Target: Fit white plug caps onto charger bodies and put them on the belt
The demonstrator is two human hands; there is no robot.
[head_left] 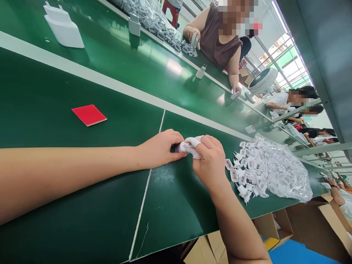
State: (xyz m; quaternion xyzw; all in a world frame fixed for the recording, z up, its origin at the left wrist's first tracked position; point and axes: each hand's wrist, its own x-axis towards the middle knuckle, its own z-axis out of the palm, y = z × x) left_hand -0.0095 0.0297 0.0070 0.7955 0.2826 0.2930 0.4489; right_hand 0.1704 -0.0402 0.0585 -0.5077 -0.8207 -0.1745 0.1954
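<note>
My left hand (162, 148) reaches in from the left, its thumb and fingers pinched on one end of a small white plug adapter (180, 147). White coverings wrap some fingertips of my right hand (211, 157), which is closed on the adapter's other side. Most of the adapter is hidden by my fingers, so its prongs do not show. Just right of my right hand, many loose white plug adapter pieces (249, 168) spill from a clear plastic bag (288, 172) on the green table (90, 205).
A red square pad (89, 115) lies on the left. Beyond a pale strip (118, 88), single adapters stand on the green belt: a large near one (63, 27) and another (134, 25). A co-worker (220, 47) sits across. Cardboard boxes (308, 223) stand below the table edge.
</note>
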